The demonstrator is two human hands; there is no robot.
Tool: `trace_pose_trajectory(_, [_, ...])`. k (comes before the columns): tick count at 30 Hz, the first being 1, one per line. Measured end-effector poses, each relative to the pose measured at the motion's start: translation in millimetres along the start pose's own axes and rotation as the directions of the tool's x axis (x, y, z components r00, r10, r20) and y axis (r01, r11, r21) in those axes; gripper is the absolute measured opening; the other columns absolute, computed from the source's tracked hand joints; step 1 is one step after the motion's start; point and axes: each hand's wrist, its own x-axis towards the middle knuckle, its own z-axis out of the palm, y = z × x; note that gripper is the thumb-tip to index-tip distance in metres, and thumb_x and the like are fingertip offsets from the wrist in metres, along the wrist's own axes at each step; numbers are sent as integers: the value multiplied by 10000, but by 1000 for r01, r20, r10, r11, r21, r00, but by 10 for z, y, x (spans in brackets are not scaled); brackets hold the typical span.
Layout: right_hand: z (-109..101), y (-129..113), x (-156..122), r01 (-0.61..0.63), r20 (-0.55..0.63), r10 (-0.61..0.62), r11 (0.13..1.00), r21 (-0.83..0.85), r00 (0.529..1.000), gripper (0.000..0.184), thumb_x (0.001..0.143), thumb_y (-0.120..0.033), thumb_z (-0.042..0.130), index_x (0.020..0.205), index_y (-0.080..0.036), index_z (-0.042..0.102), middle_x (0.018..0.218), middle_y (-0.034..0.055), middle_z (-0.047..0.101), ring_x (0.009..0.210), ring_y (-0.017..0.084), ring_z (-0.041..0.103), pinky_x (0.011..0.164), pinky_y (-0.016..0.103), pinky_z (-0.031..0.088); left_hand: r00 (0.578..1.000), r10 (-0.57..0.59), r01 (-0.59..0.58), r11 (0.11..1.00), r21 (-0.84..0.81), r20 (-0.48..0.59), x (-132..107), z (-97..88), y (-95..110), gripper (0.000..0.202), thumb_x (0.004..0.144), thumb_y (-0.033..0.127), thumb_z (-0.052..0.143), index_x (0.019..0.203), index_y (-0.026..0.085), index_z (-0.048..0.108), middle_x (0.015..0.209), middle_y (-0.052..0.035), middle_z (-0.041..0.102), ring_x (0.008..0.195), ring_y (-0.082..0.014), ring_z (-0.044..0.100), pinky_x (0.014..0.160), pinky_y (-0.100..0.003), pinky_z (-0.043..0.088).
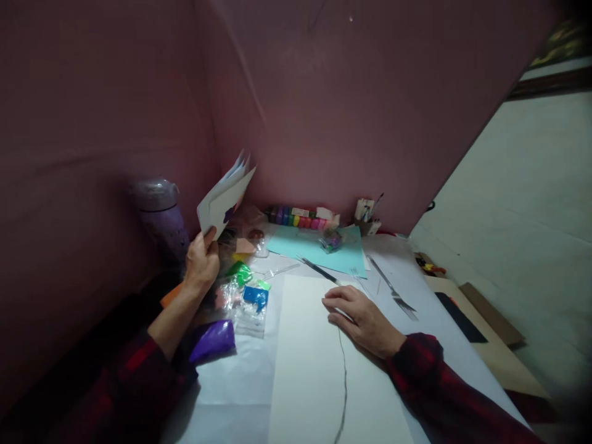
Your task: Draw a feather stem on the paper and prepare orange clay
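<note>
My left hand (pixel 202 262) is raised over the left side of the table, its fingers closed around several folded white paper sheets (pixel 226 197). A dark purple patch shows on the front sheet. My right hand (pixel 356 313) lies palm down on a large white sheet of paper (pixel 305 370), fingers loosely extended. A thin dark line (pixel 345 376) runs down that sheet from beneath the hand. Just beyond the knuckles is a slim dark-handled tool (pixel 319 269); its near end meets the hand's outline, and its kind is unclear.
Colored packets, among them a purple packet (pixel 213 340) and a blue packet (pixel 256 298), lie left of the sheet. A purple bottle (pixel 161 222) stands behind. Turquoise paper (pixel 296 243), a row of colored blocks (pixel 300 217) and a metal fork (pixel 392 288) lie farther back.
</note>
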Motion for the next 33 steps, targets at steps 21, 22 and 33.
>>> trace_pose_trajectory(21, [3, -6, -11, 13, 22, -12, 999, -36, 1000, 206, 917, -194, 574, 1103, -194, 662, 1123, 109, 642, 1031, 245, 572, 897, 437, 487, 873, 168, -400, 783, 476, 457, -246, 93, 97, 255, 891, 287, 496, 938, 211, 734, 1468, -18, 492, 1152, -361, 478, 931, -545, 373])
trace_pose_trajectory(22, [2, -8, -12, 13, 22, -13, 999, -37, 1000, 204, 916, -191, 575, 1100, -193, 662, 1124, 109, 642, 1032, 245, 573, 896, 437, 488, 858, 169, -426, 763, 486, 485, -274, 115, 89, 262, 899, 298, 490, 896, 210, 737, 1461, -23, 500, 1150, -363, 469, 919, -548, 365])
trace_pose_trajectory(33, [2, -4, -15, -11, 38, 12, 999, -36, 999, 228, 921, -188, 562, 1132, -202, 646, 1146, 106, 635, 1049, 249, 567, 893, 445, 491, 817, 168, -477, 734, 484, 551, -308, 138, 60, 271, 885, 375, 539, 805, 247, 764, 1305, -87, 581, 1141, -343, 471, 899, -485, 350])
